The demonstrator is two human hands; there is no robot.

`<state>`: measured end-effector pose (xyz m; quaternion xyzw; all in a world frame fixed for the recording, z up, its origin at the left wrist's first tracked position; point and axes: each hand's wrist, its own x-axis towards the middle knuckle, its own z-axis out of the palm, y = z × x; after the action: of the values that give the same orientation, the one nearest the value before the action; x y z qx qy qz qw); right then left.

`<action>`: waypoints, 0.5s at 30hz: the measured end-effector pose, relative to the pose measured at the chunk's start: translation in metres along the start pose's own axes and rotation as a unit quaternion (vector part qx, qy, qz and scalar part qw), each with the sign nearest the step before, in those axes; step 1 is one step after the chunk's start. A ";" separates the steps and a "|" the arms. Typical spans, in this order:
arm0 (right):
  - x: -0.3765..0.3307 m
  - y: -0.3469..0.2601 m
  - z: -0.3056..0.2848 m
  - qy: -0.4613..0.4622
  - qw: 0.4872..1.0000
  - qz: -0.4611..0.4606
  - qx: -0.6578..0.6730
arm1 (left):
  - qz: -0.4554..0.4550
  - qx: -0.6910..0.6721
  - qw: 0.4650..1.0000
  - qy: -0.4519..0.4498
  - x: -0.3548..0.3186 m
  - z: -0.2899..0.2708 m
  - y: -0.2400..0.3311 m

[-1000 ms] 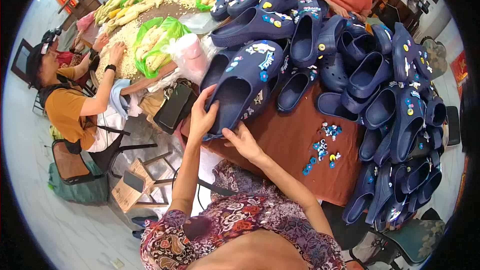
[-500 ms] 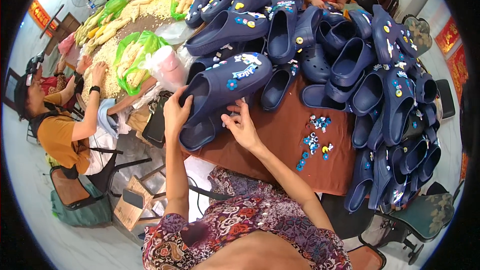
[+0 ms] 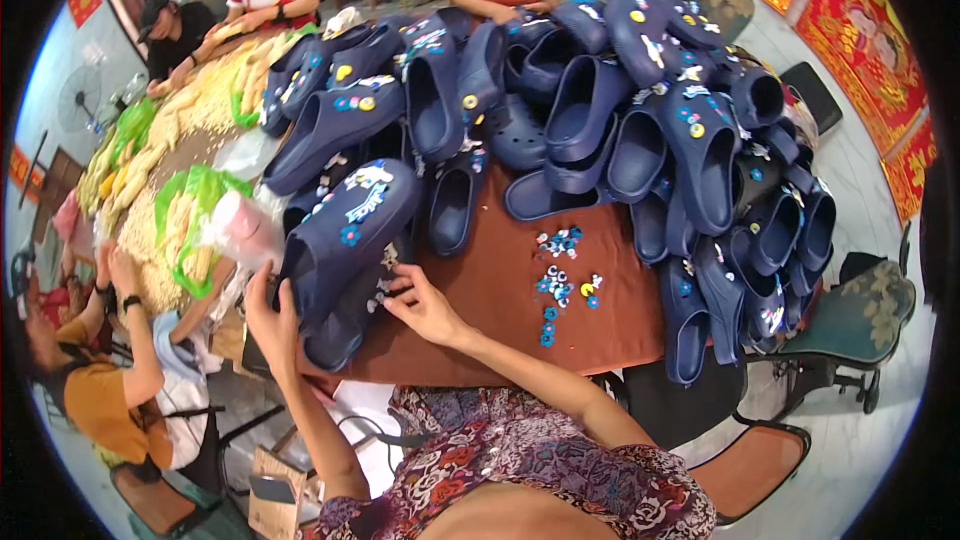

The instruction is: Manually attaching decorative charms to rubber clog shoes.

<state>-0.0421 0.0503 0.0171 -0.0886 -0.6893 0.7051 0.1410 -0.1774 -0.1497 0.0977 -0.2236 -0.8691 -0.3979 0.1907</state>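
Note:
A navy clog with a blue flower charm and a white-and-blue character charm lies tilted at the near left of the table. My left hand grips its open heel edge, thumb inside. Partly hidden beneath it is a second navy clog, sole side down. My right hand is beside this lower clog, its thumb and fingertips closed around a small pale shoe charm at the clog's upper. Another pale charm shows just above those fingers.
Loose charms lie in small clusters on the brown tablecloth. Decorated navy clogs pile up behind and to the right. A pink cup in plastic stands left, near corn kernels that other people handle. Chairs stand at right.
My view has turned to the right, so the scene sits further left. My right hand has come out from under the upper clog to the charms on the lower one.

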 end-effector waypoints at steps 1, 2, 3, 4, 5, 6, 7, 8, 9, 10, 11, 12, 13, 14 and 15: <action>-0.006 0.001 -0.008 0.010 1.000 0.005 -0.014 | 0.025 0.001 0.999 0.037 -0.001 0.000 0.005; -0.012 0.003 -0.019 0.019 1.000 0.002 -0.017 | 0.031 -0.006 0.999 0.034 -0.003 0.002 0.012; -0.020 0.004 -0.031 0.033 0.999 0.008 -0.031 | 0.033 -0.054 0.994 0.089 -0.006 0.001 0.025; -0.027 0.009 -0.044 0.047 0.998 0.015 -0.046 | 0.034 -0.102 0.984 0.142 -0.013 0.006 0.037; -0.034 0.014 -0.058 0.064 0.996 0.024 -0.048 | 0.037 -0.108 0.984 0.139 -0.021 0.013 0.047; -0.043 0.016 -0.071 0.080 0.995 0.022 -0.050 | 0.031 -0.155 0.977 0.146 -0.032 0.021 0.059; -0.051 0.018 -0.083 0.092 0.994 0.020 -0.050 | 0.023 -0.199 0.967 0.154 -0.044 0.027 0.071; -0.060 0.019 -0.094 0.109 0.992 0.028 -0.058 | 0.041 -0.205 0.971 0.114 -0.055 0.035 0.082; -0.070 0.020 -0.108 0.129 0.989 0.036 -0.067 | 0.059 -0.215 0.972 0.073 -0.067 0.048 0.095; -0.078 0.021 -0.119 0.152 0.985 0.027 -0.072 | 0.060 -0.227 0.972 0.019 -0.081 0.063 0.107; -0.088 0.019 -0.132 0.174 0.980 0.029 -0.092 | 0.060 -0.240 0.968 -0.036 -0.096 0.082 0.116; -0.097 0.014 -0.144 0.196 0.975 0.026 -0.103 | 0.079 -0.257 0.960 -0.075 -0.111 0.100 0.120; -0.105 0.008 -0.157 0.219 0.969 0.024 -0.115 | 0.099 -0.274 0.950 -0.114 -0.127 0.118 0.120; -0.114 -0.004 -0.169 0.268 0.955 0.002 -0.125 | 0.090 -0.286 0.941 -0.159 -0.145 0.136 0.116; -0.121 -0.018 -0.179 0.315 0.940 -0.020 -0.134 | 0.080 -0.297 0.930 -0.202 -0.162 0.148 0.109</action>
<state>0.1306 0.1812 0.0206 -0.3100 -0.6993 0.5396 0.3516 -0.0069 -0.0096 -0.0086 -0.4146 -0.7107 -0.5674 -0.0321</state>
